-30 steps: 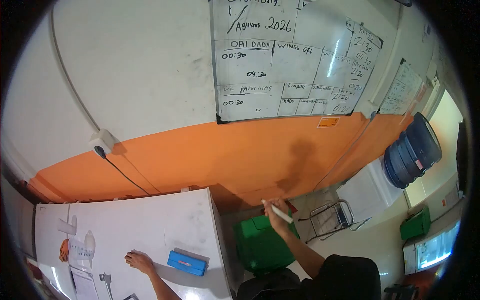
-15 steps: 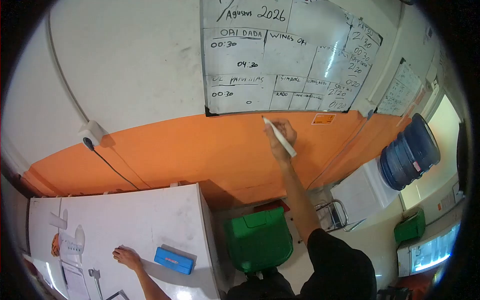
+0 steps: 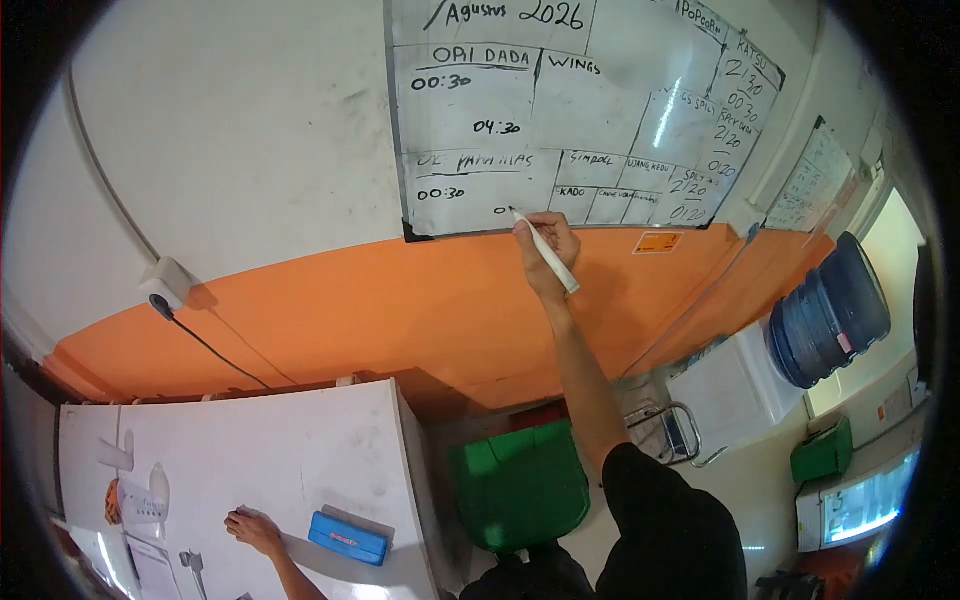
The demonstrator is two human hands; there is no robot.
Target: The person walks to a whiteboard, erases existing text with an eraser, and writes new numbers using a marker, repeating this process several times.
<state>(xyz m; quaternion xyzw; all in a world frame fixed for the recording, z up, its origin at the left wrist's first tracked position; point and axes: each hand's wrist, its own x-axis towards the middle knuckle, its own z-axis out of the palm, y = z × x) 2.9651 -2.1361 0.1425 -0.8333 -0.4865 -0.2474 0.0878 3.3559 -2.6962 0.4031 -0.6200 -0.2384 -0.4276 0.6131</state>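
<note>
The marker (image 3: 562, 272) touched the whiteboard (image 3: 480, 120) at its lower edge. Below, a box (image 3: 347, 537) lay on the cabinet (image 3: 300, 450), just right of the left hand (image 3: 252, 528).

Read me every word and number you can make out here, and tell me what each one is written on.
"Agustus 2026": whiteboard, top.
"OPI DADA", "00:30", "04:30": its left column.
"WINGS", "KATSU", "KADO": other cells.
"00:30": lower left cell, left of the marker tip in the right hand.
Other cells, the side chart, orange sticker and blue box label: too small or blurred to read.
</note>
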